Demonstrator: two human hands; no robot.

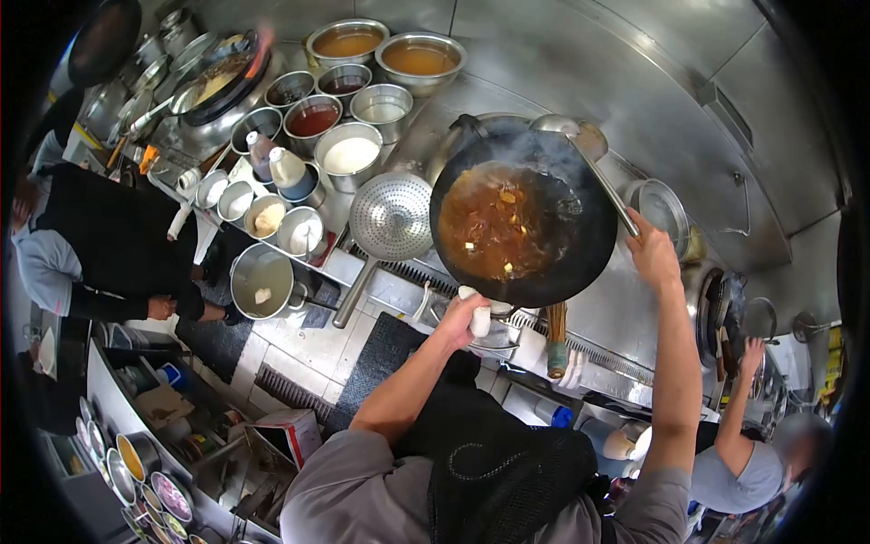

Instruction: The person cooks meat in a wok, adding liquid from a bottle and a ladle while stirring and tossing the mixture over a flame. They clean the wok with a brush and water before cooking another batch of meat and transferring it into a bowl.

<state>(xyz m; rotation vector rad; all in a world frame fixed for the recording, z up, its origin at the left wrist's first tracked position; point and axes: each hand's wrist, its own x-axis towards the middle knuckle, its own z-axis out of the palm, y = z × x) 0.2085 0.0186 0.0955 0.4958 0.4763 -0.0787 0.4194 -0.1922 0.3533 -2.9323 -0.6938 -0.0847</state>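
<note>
A large black wok (580, 245) stands over the stove, with steaming reddish-brown sauce (494, 222) and a few small pieces of food in it. At its near rim, my left hand (464, 319) is closed around a folded white cloth (476, 313); the cloth hides whether a handle is under it. My right hand (652, 249) grips the long handle of a metal ladle (598, 172). The ladle's bowl is at the wok's far rim, above the sauce. Left of the wok lies a perforated strainer (391, 216), its handle pointing toward me.
Metal pots of sauces (313, 118) and two large bowls of amber liquid (420, 58) stand at the back left. Below them are small seasoning bowls (267, 218) and a pot of cloudy liquid (261, 281). A bamboo brush (556, 340) sits near the wok. Co-workers stand left (109, 236) and right (743, 467).
</note>
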